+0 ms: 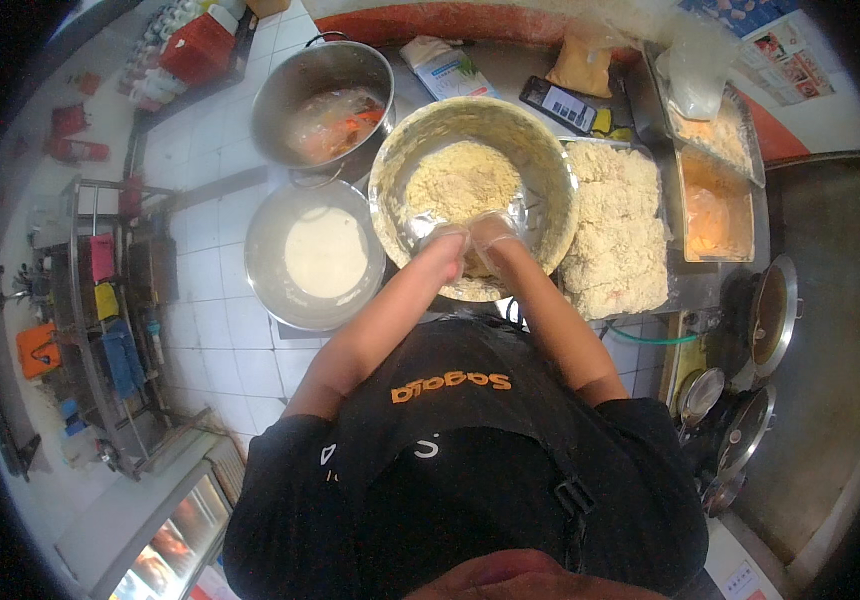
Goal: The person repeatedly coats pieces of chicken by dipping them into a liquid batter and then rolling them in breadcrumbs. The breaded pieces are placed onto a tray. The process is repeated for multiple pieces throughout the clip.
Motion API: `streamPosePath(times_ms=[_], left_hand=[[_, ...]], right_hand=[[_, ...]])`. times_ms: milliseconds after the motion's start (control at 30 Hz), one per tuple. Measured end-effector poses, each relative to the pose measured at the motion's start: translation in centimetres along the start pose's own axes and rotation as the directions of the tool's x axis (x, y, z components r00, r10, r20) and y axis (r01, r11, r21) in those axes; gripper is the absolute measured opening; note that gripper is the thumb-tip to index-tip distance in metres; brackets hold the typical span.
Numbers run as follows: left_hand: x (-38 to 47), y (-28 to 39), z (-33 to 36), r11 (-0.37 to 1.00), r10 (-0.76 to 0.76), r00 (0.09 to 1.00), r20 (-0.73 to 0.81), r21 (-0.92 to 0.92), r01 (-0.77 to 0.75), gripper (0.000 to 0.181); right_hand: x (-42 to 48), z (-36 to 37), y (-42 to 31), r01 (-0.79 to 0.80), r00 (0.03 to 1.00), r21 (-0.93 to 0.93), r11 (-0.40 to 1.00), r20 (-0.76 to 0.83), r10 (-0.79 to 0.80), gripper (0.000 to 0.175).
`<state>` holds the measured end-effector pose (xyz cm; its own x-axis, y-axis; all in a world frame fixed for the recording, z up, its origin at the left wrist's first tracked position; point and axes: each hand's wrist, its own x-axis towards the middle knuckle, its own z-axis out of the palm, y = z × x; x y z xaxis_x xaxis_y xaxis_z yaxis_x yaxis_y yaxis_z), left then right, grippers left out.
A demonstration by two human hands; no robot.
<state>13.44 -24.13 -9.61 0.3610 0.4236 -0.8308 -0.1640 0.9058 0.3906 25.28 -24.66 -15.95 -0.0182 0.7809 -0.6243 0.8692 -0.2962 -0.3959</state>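
Both hands are inside a large metal bowl [561, 161] whose inner wall is caked with flour. A mound of pale yellow breading flour [463, 180] lies in it. My left hand [446, 244] and my right hand [493, 232] wear clear plastic gloves and sit close together at the near side of the mound. Their fingers are mostly hidden, so I cannot see whether they grip anything. To the right, a tray is heaped with breaded pieces [613, 232] in rows. On the left stands a steel bowl [265, 259] of whitish liquid batter [326, 251].
A deep steel pot [268, 112] with cloudy liquid and orange-red pieces stands at the back left. Behind the flour bowl lie a printed packet [452, 71] and a phone [559, 103]. Metal containers [719, 214] hold orange contents at right, beside round pans [775, 315].
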Motion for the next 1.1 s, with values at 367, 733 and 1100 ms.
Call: streamPosePath(times_ms=[367,733,1100], left_hand=[[4.8,3.3,-6.8,0.577,0.674,0.735,0.069,0.572,-0.583,0.067],[-4.6,6.7,-6.3,-0.359,0.865,0.071,0.497,0.712,-0.603,0.067],[-3.5,6.2,-6.7,-0.406,0.858,0.073,0.509,0.758,-0.51,0.063]], right_hand=[[1.3,-7.0,1.6,-0.111,0.686,0.396,0.912,-0.633,0.358,0.033],[11.4,-6.2,-1.8,0.213,0.963,0.424,0.88,-0.242,-0.117,0.049],[10.5,-1.2,-4.9,0.214,0.961,0.057,0.975,-0.189,-0.2,0.036]])
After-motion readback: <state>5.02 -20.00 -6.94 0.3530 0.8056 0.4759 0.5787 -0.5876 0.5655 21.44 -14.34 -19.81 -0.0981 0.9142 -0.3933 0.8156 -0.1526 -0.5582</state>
